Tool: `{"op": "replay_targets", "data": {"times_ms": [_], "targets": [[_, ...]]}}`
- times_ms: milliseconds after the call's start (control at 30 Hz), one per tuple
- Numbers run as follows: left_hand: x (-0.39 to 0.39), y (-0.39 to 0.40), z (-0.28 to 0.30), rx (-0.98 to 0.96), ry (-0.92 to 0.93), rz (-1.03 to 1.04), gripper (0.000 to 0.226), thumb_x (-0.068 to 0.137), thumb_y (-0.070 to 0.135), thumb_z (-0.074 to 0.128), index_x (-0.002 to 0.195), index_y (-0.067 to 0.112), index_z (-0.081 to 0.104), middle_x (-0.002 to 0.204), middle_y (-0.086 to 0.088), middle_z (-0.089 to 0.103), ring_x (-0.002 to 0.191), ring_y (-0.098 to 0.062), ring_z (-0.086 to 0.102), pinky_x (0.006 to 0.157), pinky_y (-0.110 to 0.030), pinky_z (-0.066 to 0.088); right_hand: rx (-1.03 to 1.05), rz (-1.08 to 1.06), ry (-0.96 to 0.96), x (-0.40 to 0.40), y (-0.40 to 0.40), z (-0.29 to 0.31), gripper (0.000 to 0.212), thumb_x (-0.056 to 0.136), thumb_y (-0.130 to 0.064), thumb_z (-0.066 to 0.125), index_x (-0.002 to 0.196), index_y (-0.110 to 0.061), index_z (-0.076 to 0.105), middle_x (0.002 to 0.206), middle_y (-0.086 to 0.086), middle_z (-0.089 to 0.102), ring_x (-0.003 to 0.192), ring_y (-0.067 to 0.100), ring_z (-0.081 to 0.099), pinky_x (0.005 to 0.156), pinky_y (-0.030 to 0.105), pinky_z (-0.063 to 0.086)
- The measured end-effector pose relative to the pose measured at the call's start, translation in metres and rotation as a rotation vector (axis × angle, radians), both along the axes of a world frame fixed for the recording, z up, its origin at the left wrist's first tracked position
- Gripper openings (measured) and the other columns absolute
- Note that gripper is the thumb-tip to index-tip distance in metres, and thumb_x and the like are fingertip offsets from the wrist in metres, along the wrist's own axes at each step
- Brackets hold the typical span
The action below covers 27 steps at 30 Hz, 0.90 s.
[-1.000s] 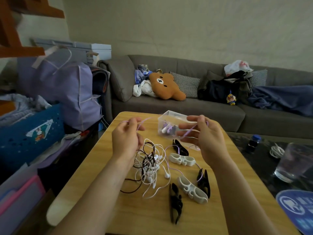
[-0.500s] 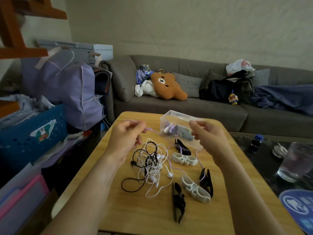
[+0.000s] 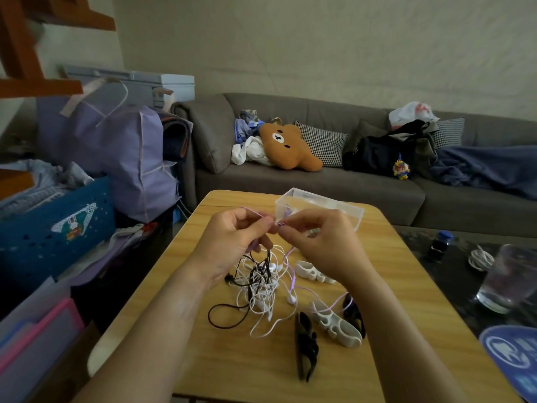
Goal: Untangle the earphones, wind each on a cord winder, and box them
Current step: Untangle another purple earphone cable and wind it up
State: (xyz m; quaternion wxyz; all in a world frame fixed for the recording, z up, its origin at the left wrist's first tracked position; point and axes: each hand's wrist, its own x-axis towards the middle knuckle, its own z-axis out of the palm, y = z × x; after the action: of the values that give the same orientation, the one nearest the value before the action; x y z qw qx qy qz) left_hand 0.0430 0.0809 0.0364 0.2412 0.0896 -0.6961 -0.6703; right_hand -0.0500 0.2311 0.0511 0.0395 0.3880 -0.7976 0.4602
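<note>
A person's two hands meet above a wooden counter (image 3: 406, 286), each pinching the same thin lilac earphone cord (image 3: 293, 282) between thumb and fingertips. The left hand (image 3: 232, 242) and the right hand (image 3: 322, 242) hold it almost tip to tip, just in front of a clear plastic box (image 3: 319, 206) at the counter's far edge.

From the right-hand grip the lilac cord drops toward the viewer, runs down along the right side of the tangle of white and black earphones (image 3: 258, 283) lying directly below the hands, then bends right across a white cord winder (image 3: 337, 324) toward a black winder (image 3: 353, 314). A short tail also arcs left over the top of the left hand. So the cord's free length lies below and to the right of the grips, with the knot of other cords below and slightly left (how far the lilac strand is still caught in it cannot be told).

The right hand is the nearer to that trailing length and to the winders: a second white winder (image 3: 315, 273) sits just beneath its wrist, and another black winder (image 3: 305, 344) lies at the near side. Judging by this, drawing the cord up and rightward, away from the tangle, looks the likely way to free it. No earphone is wound in view; the box's contents are unclear.
</note>
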Motion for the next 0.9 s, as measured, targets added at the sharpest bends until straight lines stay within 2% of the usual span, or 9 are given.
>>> {"op": "replay_targets", "data": {"times_ms": [100, 167, 267, 333, 433, 500, 600, 767, 900], "targets": [[0.003, -0.002, 0.004, -0.083, -0.070, 0.030, 0.031, 0.098, 0.024, 0.059, 0.087, 0.000, 0.076, 0.083, -0.015, 0.076, 0.077, -0.032, 0.070, 0.075, -0.034, 0.055, -0.119, -0.058, -0.031, -0.004, 0.001, -0.003, 0.006, 0.082, -0.023, 0.082, 0.088, -0.021, 0.082, 0.080, -0.011, 0.076, 0.076, 0.001, 0.070, 0.070, 0.017, 0.055], [0.005, -0.001, 0.005, -0.248, -0.088, 0.168, 0.041, 0.098, 0.031, 0.057, 0.074, 0.005, 0.077, 0.072, -0.008, 0.075, 0.072, -0.028, 0.072, 0.080, -0.040, 0.058, -0.215, -0.108, -0.018, -0.005, 0.002, -0.003, 0.007, 0.079, -0.020, 0.084, 0.086, -0.021, 0.082, 0.080, -0.012, 0.076, 0.076, 0.001, 0.070, 0.071, 0.019, 0.056], [0.007, 0.004, 0.007, -0.355, 0.064, 0.389, 0.040, 0.098, 0.026, 0.058, 0.064, 0.010, 0.072, 0.060, -0.001, 0.071, 0.057, -0.016, 0.069, 0.065, -0.037, 0.059, -0.346, -0.142, -0.001, -0.004, 0.003, -0.001, 0.008, 0.078, -0.017, 0.085, 0.083, -0.022, 0.081, 0.081, -0.014, 0.075, 0.074, -0.001, 0.069, 0.066, 0.017, 0.054], [0.006, 0.008, 0.009, -0.515, 0.232, 0.471, 0.032, 0.097, 0.022, 0.060, 0.068, 0.012, 0.068, 0.059, 0.002, 0.065, 0.055, -0.012, 0.063, 0.054, -0.029, 0.053, -0.357, -0.120, 0.013, -0.003, 0.003, 0.000, 0.009, 0.080, -0.017, 0.083, 0.085, -0.023, 0.081, 0.087, -0.013, 0.072, 0.074, -0.003, 0.064, 0.065, 0.013, 0.048], [-0.001, 0.015, 0.012, -0.717, 0.303, 0.401, 0.005, 0.091, 0.020, 0.066, 0.095, 0.017, 0.067, 0.080, 0.010, 0.062, 0.072, -0.007, 0.057, 0.063, -0.013, 0.043, -0.310, -0.070, 0.059, -0.002, 0.001, 0.001, 0.010, 0.083, -0.015, 0.080, 0.089, -0.023, 0.080, 0.090, -0.009, 0.067, 0.081, -0.002, 0.059, 0.071, 0.009, 0.042], [-0.004, 0.020, 0.010, -0.618, 0.266, 0.278, 0.015, 0.093, 0.015, 0.068, 0.107, 0.022, 0.069, 0.079, 0.013, 0.066, 0.071, -0.005, 0.062, 0.064, -0.013, 0.047, -0.285, -0.030, 0.068, 0.000, 0.000, 0.001, 0.012, 0.086, -0.014, 0.077, 0.093, -0.023, 0.079, 0.091, -0.010, 0.067, 0.086, 0.003, 0.062, 0.075, 0.013, 0.045], [-0.006, 0.025, 0.009, -0.430, 0.224, 0.188, 0.022, 0.090, 0.009, 0.071, 0.104, 0.026, 0.071, 0.079, 0.009, 0.074, 0.071, -0.007, 0.071, 0.064, -0.019, 0.056, -0.245, -0.019, 0.103, -0.002, 0.001, 0.002, 0.013, 0.088, -0.014, 0.075, 0.098, -0.021, 0.079, 0.094, -0.012, 0.070, 0.092, 0.004, 0.065, 0.081, 0.016, 0.050], [-0.009, 0.026, 0.006, -0.240, 0.186, 0.174, 0.014, 0.084, 0.005, 0.076, 0.098, 0.010, 0.077, 0.078, -0.001, 0.077, 0.068, -0.015, 0.074, 0.059, -0.022, 0.057, -0.285, -0.039, 0.103, -0.003, 0.002, 0.001, 0.015, 0.084, -0.010, 0.078, 0.094, -0.021, 0.080, 0.089, -0.018, 0.074, 0.091, -0.005, 0.068, 0.081, 0.008, 0.048], [-0.010, 0.028, 0.005, -0.187, 0.195, 0.177, 0.010, 0.085, 0.005, 0.075, 0.095, 0.007, 0.076, 0.077, -0.005, 0.077, 0.070, -0.019, 0.075, 0.064, -0.025, 0.059, -0.254, -0.053, 0.129, -0.001, 0.001, 0.001, 0.013, 0.087, -0.015, 0.076, 0.097, -0.023, 0.077, 0.090, -0.016, 0.073, 0.091, -0.003, 0.067, 0.080, 0.005, 0.045]]}}
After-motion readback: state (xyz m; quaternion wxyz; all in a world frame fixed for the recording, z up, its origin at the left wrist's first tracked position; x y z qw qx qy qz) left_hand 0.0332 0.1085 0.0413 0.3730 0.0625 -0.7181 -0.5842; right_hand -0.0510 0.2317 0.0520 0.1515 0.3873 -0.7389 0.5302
